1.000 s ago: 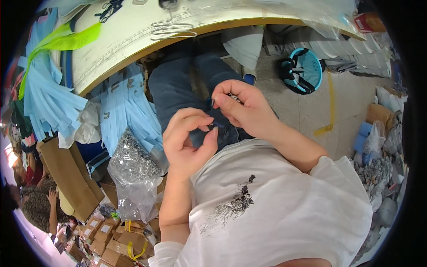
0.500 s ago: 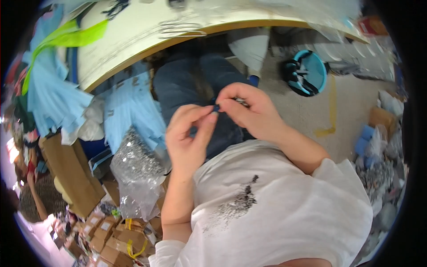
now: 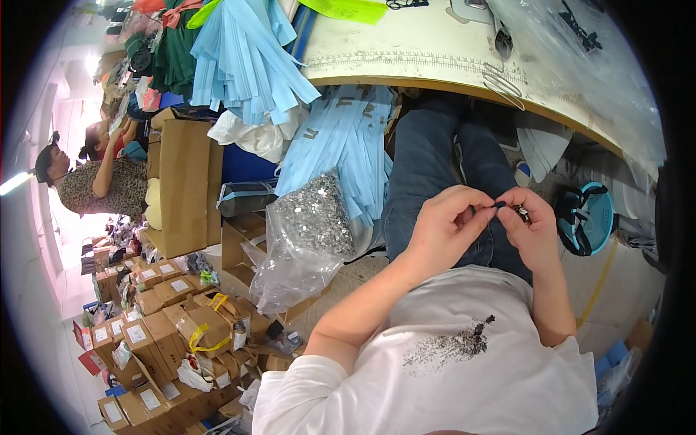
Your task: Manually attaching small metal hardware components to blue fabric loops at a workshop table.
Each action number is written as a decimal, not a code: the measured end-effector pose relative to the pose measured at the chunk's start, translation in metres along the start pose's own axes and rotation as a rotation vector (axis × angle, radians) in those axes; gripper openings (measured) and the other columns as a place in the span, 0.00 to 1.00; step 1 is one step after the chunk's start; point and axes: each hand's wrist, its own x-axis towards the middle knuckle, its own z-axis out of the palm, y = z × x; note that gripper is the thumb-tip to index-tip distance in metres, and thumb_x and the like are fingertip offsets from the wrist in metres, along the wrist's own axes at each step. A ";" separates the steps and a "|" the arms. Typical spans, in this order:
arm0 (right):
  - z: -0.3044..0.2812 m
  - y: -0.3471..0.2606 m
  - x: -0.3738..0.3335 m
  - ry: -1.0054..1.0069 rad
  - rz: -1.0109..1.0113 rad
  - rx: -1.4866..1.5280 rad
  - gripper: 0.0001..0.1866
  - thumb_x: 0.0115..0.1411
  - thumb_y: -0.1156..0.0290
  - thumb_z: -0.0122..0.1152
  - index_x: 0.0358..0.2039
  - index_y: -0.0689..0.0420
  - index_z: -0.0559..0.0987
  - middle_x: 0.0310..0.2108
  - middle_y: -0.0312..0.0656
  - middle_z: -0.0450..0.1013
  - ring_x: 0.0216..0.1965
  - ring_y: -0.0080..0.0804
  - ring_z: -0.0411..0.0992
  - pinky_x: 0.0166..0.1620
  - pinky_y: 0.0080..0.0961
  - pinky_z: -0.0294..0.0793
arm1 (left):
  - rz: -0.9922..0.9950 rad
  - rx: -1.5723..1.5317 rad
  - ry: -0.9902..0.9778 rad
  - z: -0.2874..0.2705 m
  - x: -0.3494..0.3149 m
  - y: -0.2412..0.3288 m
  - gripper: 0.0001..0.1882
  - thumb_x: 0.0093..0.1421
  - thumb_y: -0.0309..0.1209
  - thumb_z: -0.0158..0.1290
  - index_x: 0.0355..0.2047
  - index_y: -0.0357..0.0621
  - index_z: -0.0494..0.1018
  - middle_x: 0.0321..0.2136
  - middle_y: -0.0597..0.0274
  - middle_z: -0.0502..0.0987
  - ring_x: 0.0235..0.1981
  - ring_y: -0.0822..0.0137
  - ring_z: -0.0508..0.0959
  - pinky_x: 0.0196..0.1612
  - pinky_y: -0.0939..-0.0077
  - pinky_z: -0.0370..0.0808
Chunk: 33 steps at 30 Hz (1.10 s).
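Above my lap, my left hand (image 3: 451, 223) and my right hand (image 3: 533, 230) meet with fingertips almost touching. A small dark piece (image 3: 499, 205) is pinched between them, too small to name exactly. Tucked in the curled fingers of my right hand are several small shiny metal pieces (image 3: 521, 213). Left of my legs hang light blue fabric strips (image 3: 341, 152), some with small metal pieces on them. A clear plastic bag of small silver metal parts (image 3: 313, 217) rests in front of these strips.
A pale worktable (image 3: 420, 51) spans the top, with bent wire (image 3: 503, 85) at its edge. More blue strips (image 3: 243, 58) hang at its left. A blue basket (image 3: 596, 217) stands right of my legs. Cardboard boxes (image 3: 170, 290) pile up lower left; people (image 3: 101, 174) are beyond.
The view has swung left, so my hands and lap appear further right and more boxes and people show. Both hands stay together at the small dark piece.
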 end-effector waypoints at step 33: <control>0.006 0.020 0.010 0.038 -0.147 0.243 0.07 0.57 0.77 0.65 0.35 0.60 0.75 0.32 0.34 0.69 0.17 0.11 0.58 0.15 0.11 0.50 | 0.068 -0.014 0.029 0.000 0.001 -0.001 0.09 0.55 0.20 0.60 0.37 0.36 0.76 0.31 0.60 0.77 0.27 0.74 0.75 0.30 0.82 0.72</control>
